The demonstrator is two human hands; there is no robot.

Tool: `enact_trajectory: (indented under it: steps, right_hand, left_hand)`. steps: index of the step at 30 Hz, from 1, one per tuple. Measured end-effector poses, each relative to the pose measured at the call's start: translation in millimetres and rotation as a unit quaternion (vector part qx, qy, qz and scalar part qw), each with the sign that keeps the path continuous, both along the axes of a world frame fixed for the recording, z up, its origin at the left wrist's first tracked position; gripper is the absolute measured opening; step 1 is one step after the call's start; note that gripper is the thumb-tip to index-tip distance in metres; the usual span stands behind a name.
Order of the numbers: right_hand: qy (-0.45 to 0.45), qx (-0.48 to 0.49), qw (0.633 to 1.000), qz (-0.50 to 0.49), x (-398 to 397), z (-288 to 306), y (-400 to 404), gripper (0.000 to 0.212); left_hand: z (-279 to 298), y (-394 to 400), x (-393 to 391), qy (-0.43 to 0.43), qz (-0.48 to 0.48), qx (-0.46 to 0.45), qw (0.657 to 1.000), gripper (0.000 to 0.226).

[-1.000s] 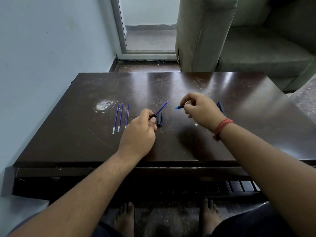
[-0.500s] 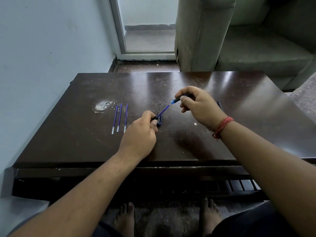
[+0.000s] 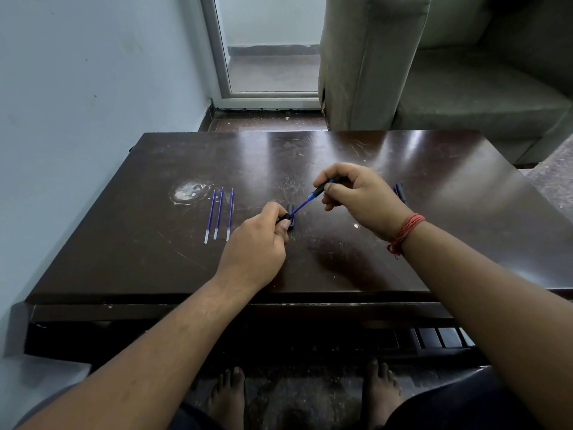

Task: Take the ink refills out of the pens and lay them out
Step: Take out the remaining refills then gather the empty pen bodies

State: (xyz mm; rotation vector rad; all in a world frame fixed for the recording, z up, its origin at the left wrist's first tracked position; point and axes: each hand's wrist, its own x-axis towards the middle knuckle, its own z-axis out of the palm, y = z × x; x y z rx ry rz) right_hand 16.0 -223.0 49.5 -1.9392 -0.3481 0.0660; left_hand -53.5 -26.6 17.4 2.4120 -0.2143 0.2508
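Note:
Three blue ink refills [image 3: 219,214] lie side by side on the dark table [image 3: 372,153], left of centre. My left hand [image 3: 255,243] pinches a black pen piece [image 3: 284,217]. A blue refill [image 3: 300,207] sticks out of it, pointing up and to the right. My right hand [image 3: 361,197] pinches a black-and-blue pen section [image 3: 319,191] at the refill's far end. A dark pen part [image 3: 292,219] lies on the table just behind my left fingers. Another dark pen [image 3: 400,192] lies beyond my right hand, partly hidden.
A blue wall runs along the table's left side. A grey-green sofa [image 3: 465,88] stands behind the table at the right, with a glass door [image 3: 273,57] at the back. A pale worn patch [image 3: 189,191] marks the tabletop beside the laid-out refills.
My right hand has moved left and up, bringing its pen section from apart onto the far end of the refill. My left hand has stayed about where it was.

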Motion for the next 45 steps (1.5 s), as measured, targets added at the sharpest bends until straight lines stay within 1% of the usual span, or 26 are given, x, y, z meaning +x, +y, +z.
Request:
enact_trajectory:
  steps: [6, 11, 17, 21, 23, 26, 32, 34, 36, 37, 39, 40, 41, 42, 44, 45]
  right_hand:
    - [0.036, 0.072, 0.997, 0.017, 0.8, 1.0, -1.6, 0.023]
    - [0.045, 0.089, 0.995, 0.024, 2.5, -0.3, -2.5, 0.025]
    - [0.018, 0.073, 0.996, 0.042, -1.7, 2.7, 1.0, 0.023]
    - [0.002, 0.019, 0.996, 0.092, -8.9, 0.9, 8.5, 0.019]
    - [-0.007, 0.003, 0.995, 0.1, -11.1, 1.0, 10.3, 0.017]
    - [-0.007, 0.025, 0.995, 0.098, -10.8, 1.5, 9.9, 0.013]
    - [-0.001, 0.044, 0.993, 0.107, -10.6, -2.1, 11.6, 0.012]
    - [0.011, 0.038, 0.994, 0.103, -8.9, -3.7, 12.6, 0.01]
    - [0.014, 0.01, 0.996, 0.089, -9.2, -5.3, 14.6, 0.003]
    - [0.005, -0.021, 0.997, 0.074, -10.0, -5.7, 15.8, 0.007]
    - [-0.024, -0.098, 0.994, 0.043, -12.0, -5.0, 17.7, 0.025]
    - [-0.031, -0.118, 0.992, 0.032, -12.2, -4.0, 17.6, 0.032]
    - [-0.031, -0.119, 0.992, 0.027, -11.8, -3.1, 16.1, 0.034]
    - [-0.028, -0.103, 0.994, 0.026, -11.1, -2.2, 13.6, 0.031]
    - [-0.02, -0.054, 0.997, 0.053, -8.6, -1.9, 8.1, 0.015]
    - [-0.016, -0.035, 0.996, 0.075, -7.8, -2.2, 5.8, 0.016]
  left_hand:
    - [-0.1, 0.3, 0.1, -0.006, -0.007, -0.007, 1.0, 0.01]
    - [-0.1, 0.0, -0.5, -0.015, -0.005, -0.017, 1.0, 0.01]
    - [-0.4, -0.5, -0.9, -0.02, -0.009, -0.024, 0.999, 0.008]
    - [-1.3, -0.7, -0.6, -0.023, -0.013, -0.018, 0.999, 0.008]
    - [-1.8, 0.5, -0.3, -0.022, -0.012, -0.021, 0.999, 0.009]
    - [-1.5, 1.0, 0.1, -0.02, -0.01, -0.025, 0.999, 0.009]
    - [-2.2, 0.6, 0.1, -0.017, -0.014, -0.033, 0.999, 0.009]
    - [-2.1, 0.9, -0.1, -0.017, -0.014, -0.031, 0.999, 0.01]
    - [-2.1, 0.8, -0.7, -0.02, -0.013, -0.018, 1.0, 0.009]
    - [-2.2, 0.6, -1.0, -0.022, -0.014, -0.011, 1.0, 0.009]
    - [-2.0, -0.5, -1.6, -0.022, -0.016, -0.004, 1.0, 0.008]
    - [-1.6, -1.2, -1.7, -0.021, -0.017, -0.003, 1.0, 0.008]
    - [-1.2, -1.7, -1.7, -0.021, -0.018, -0.003, 1.0, 0.008]
    - [-0.7, -2.2, -1.7, -0.02, -0.017, -0.006, 1.0, 0.008]
    - [0.3, -2.1, -1.4, -0.02, -0.017, -0.017, 1.0, 0.008]
    - [0.5, -1.5, -1.3, -0.02, -0.016, -0.021, 0.999, 0.008]
